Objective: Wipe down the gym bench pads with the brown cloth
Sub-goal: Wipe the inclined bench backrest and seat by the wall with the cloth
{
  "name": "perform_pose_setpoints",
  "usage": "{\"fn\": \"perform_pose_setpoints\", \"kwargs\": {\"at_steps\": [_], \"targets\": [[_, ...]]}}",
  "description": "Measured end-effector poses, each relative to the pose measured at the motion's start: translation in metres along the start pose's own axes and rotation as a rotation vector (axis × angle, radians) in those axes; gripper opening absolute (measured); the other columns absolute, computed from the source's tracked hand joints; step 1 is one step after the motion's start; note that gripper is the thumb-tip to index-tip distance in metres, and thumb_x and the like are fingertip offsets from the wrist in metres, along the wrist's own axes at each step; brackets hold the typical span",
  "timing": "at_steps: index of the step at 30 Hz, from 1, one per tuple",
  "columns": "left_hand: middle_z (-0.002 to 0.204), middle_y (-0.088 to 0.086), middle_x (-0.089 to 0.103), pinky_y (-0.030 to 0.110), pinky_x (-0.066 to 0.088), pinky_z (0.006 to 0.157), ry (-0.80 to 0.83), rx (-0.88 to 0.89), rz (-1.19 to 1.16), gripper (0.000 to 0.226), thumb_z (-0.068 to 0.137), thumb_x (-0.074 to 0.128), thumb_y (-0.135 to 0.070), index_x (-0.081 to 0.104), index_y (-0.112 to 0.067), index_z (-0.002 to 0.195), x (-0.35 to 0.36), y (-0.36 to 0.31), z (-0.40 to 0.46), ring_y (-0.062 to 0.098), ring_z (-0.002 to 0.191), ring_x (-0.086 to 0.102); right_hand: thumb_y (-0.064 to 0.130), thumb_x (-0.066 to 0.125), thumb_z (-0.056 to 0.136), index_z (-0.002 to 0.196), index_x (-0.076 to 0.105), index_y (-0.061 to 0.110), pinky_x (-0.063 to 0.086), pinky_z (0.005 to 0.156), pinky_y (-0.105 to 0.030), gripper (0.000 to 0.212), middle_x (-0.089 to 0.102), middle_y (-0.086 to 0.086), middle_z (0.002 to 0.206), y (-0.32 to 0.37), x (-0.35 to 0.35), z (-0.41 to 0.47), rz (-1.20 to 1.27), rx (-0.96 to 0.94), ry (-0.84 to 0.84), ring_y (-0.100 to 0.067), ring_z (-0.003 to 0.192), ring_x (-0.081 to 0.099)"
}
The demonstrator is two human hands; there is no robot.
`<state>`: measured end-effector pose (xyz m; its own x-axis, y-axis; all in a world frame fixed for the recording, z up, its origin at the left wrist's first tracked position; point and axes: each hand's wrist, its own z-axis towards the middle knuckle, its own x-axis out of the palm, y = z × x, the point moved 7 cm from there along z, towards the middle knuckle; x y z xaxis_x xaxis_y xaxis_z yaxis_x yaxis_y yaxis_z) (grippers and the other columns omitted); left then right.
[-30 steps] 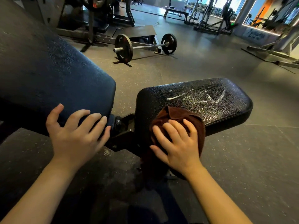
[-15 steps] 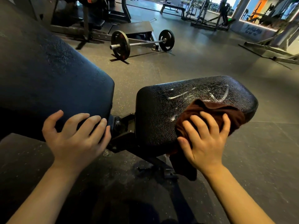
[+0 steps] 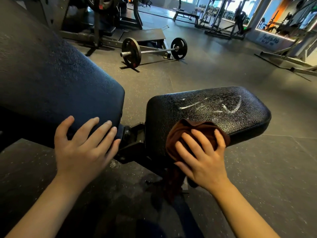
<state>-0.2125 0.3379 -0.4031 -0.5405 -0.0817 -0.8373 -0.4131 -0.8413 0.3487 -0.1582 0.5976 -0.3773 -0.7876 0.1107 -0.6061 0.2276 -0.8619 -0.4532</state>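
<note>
While the right hand (image 3: 204,155) pressed down with fingers spread and nearly straight, its grip was released, flat on the brown cloth (image 3: 192,129) rather than clenched round it. Cloth lay bunched on the near edge of the seat pad (image 3: 214,107), w/ one tail hanging below the pad toward the floor (image 3: 223,73). White smears showed on the pad's far half, apart from the cloth. Left hand (image 3: 82,148) rested open, fingers extended, on the lower end of the back pad (image 3: 60,86); grip released, holding nothing. Black hinge bracket (image 3: 135,136) sat between the two pads. Barbell (image 3: 152,50) w/ plates lay on the floor beyond, well apart.
</note>
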Motion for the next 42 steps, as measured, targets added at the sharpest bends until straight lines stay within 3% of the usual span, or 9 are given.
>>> {"fn": "perform_pose_setpoints", "kwargs": {"at_steps": [3,6,9,16,25,27,32,37,42], "targets": [[0.123,0.02,0.067,0.068,0.036,0.101,-0.315,-0.117,-0.13,0.043,0.105,0.035,-0.031,0.067,-0.008,0.124,-0.016,0.002,0.014,0.041,0.121,0.057,0.05,0.041,0.101,0.122,0.056,0.022,0.02,0.111,-0.06,0.039,0.062,-0.008,0.13,-0.016,-0.003,-0.005,-0.011,0.013,-0.02,-0.031,0.126,0.05],[0.108,0.019,0.072,0.044,0.03,0.112,-0.553,-0.097,-0.151,0.031,0.098,0.055,-0.02,0.06,0.001,0.12,-0.029,0.001,0.015,0.03,0.114,0.052,0.049,0.041,0.101,0.121,0.057,0.02,0.014,0.115,-0.059,0.039,0.062,-0.011,0.128,-0.014,-0.002,-0.003,0.002,0.122,-0.044,-0.032,0.126,0.049],[0.114,0.021,0.07,0.049,0.021,0.117,-0.521,-0.01,-0.099,0.028,0.097,0.055,-0.016,0.067,0.001,0.116,-0.025,-0.001,0.015,0.035,0.115,0.055,0.048,0.042,0.101,0.119,0.058,0.02,0.01,0.116,-0.061,0.037,0.065,-0.012,0.122,0.0,0.0,0.001,0.031,0.241,-0.051,-0.035,0.125,0.048],[0.11,0.024,0.07,0.023,0.02,0.119,-0.54,-0.119,-0.14,0.031,0.087,0.064,-0.007,0.067,0.013,0.112,-0.003,0.004,0.015,0.026,0.111,0.052,0.04,0.041,0.103,0.126,0.056,0.019,0.024,0.108,-0.064,0.034,0.065,-0.01,0.13,-0.033,-0.014,-0.009,-0.008,0.032,0.026,-0.034,0.128,0.049],[0.109,0.026,0.069,0.033,0.035,0.106,-0.541,-0.146,-0.183,0.032,0.096,0.052,-0.012,0.06,0.01,0.119,-0.001,0.003,0.015,0.029,0.112,0.052,0.04,0.04,0.104,0.119,0.056,0.014,0.015,0.112,-0.069,0.034,0.057,-0.019,0.128,-0.09,-0.025,-0.019,0.068,0.46,-0.064,-0.041,0.133,0.041],[0.107,0.027,0.07,0.03,0.028,0.112,-0.538,-0.143,-0.209,0.031,0.098,0.048,-0.013,0.058,0.009,0.119,-0.006,0.004,0.016,0.028,0.111,0.052,0.04,0.038,0.103,0.117,0.055,0.017,0.012,0.112,-0.07,0.032,0.051,-0.012,0.128,-0.063,-0.019,-0.015,0.084,0.437,-0.054,-0.039,0.133,0.041],[0.113,0.021,0.069,0.049,0.003,0.121,-0.455,-0.119,-0.103,0.029,0.09,0.055,-0.027,0.069,-0.009,0.108,-0.031,0.001,0.015,0.043,0.114,0.051,0.046,0.038,0.101,0.116,0.054,0.022,0.006,0.111,-0.07,0.032,0.048,-0.007,0.128,0.0,-0.009,-0.002,0.124,0.351,0.023,-0.035,0.133,0.04],[0.12,0.009,0.071,0.066,0.021,0.113,-0.288,-0.243,-0.336,0.041,0.102,0.048,-0.036,0.066,-0.01,0.127,-0.031,-0.026,0.035,0.034,0.117,0.062,0.045,0.041,0.101,0.119,0.054,0.023,0.016,0.111,-0.069,0.031,0.062,-0.007,0.124,0.023,-0.006,0.005,0.086,0.153,0.103,-0.035,0.13,0.05],[0.137,0.005,0.061,0.066,0.016,0.114,-0.217,-0.208,-0.587,0.05,0.099,0.042,-0.045,0.057,-0.022,0.14,-0.065,-0.09,0.08,0.03,0.129,0.056,0.043,0.032,0.105,0.122,0.051,0.023,0.018,0.11,-0.07,0.032,0.051,-0.008,0.131,-0.035,-0.019,-0.013,0.022,0.357,0.082,-0.035,0.126,0.046]]}}
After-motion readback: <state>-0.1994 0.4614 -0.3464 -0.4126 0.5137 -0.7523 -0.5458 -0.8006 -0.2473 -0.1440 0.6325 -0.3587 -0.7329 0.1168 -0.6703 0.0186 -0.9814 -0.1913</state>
